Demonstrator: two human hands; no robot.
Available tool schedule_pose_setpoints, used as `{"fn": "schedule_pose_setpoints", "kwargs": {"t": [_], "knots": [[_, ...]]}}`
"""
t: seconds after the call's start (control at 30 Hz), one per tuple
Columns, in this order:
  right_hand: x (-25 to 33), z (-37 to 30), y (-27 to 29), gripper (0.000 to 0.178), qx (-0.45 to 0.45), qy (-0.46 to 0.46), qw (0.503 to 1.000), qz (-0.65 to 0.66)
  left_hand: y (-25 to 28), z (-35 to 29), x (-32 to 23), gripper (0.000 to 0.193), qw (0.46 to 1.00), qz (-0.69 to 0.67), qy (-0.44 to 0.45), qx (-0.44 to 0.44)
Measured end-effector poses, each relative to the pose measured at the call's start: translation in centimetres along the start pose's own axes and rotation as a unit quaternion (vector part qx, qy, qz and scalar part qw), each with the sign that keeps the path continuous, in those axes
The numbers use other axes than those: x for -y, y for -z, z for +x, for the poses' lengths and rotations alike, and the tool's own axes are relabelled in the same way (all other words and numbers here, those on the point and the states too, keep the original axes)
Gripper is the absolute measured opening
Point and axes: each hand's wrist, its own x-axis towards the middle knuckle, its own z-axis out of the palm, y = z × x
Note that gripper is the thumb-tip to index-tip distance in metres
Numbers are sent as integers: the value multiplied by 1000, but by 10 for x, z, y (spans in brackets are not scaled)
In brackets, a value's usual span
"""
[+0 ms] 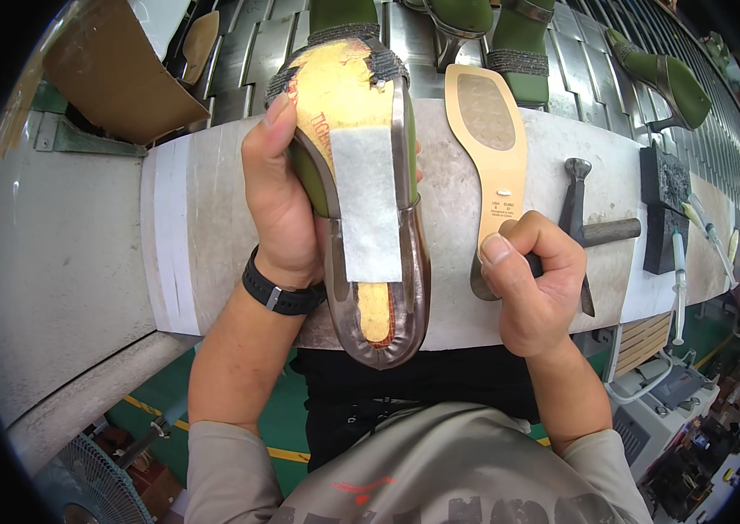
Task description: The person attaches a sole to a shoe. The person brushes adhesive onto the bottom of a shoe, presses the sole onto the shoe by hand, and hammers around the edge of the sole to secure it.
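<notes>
A metallic-brown leather shoe (414,262) on a green form (310,186), grasped in the left hand (281,192), filled the centre, underside exposed. The flat tan sole piece (503,166), right of centre, seemed unattached as yet, its narrow end behind the clenched right hand (545,278); whether that gripped anything, I couldn't tell. An off-white felt strip (370,205) already covered the shoe's middle; ragged yellow board (344,83) showed above.

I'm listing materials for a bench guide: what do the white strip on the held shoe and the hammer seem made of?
White strip: probably felt or nonwoven, matte, by its mottled, fuzzy face. Hammer head: dark metal, likely steel, by its dull sheen. Hammer handle: perhaps wood, by its worn brownish surface.
</notes>
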Motion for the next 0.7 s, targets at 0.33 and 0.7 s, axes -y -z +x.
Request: {"fn": "schedule_pose_setpoints", "kwargs": {"t": [0.33, 0.7], "knots": [[3, 3, 4, 30, 4, 0, 1000, -13, -10, 0, 0, 82, 999, -39, 18, -15], [-4, -17, 8, 16, -27, 53, 993, -99, 3, -4, 4, 63, 997, 19, -28, 65]]}}
